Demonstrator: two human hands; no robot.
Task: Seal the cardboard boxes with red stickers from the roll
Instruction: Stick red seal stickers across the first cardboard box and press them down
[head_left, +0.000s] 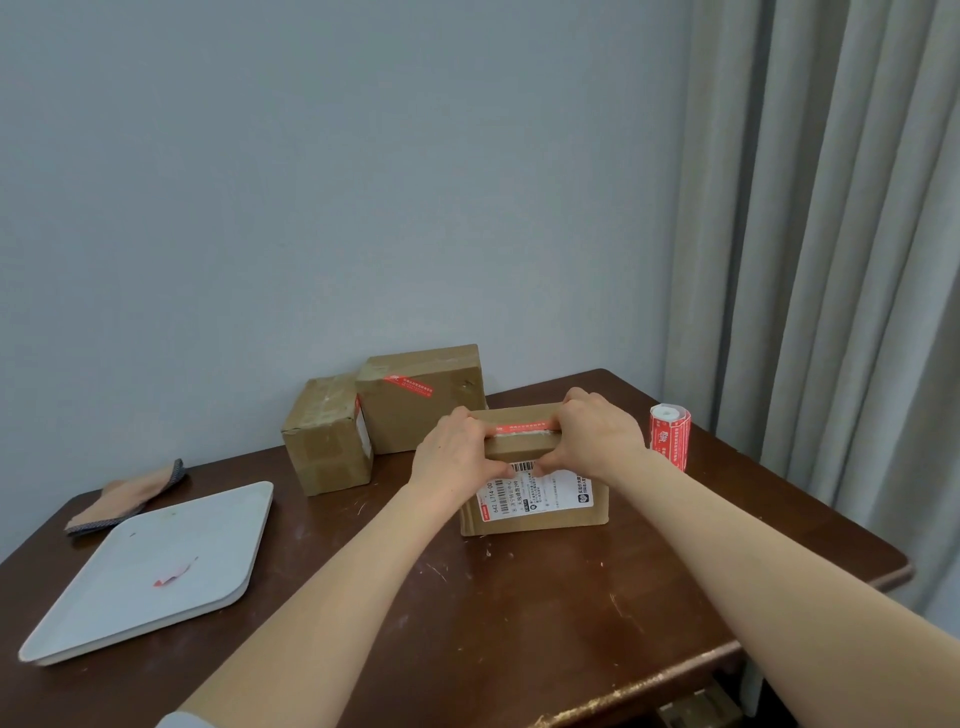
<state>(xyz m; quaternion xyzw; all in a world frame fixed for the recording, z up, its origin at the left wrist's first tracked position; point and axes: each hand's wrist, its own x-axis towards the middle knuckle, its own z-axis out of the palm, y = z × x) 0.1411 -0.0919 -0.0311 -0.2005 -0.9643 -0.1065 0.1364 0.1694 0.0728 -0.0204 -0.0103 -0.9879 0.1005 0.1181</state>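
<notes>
A flat cardboard box (540, 514) with a white shipping label stands on the dark wooden table (519, 613). A red sticker (522, 428) lies along its top seam. My left hand (454, 457) grips the box's top left, fingers curled over the top edge and thumb on the front. My right hand (597, 434) grips the top right the same way. The red sticker roll (670, 436) stands upright just right of the box. Two more cardboard boxes sit behind: a small one (324, 441) and a larger one (421, 397) bearing a red sticker.
A white tray (150, 571) with a torn red scrap (174, 574) lies at the table's left. A folded cloth (130, 496) sits behind it. A wall is behind the table and grey curtains (831, 260) hang at the right.
</notes>
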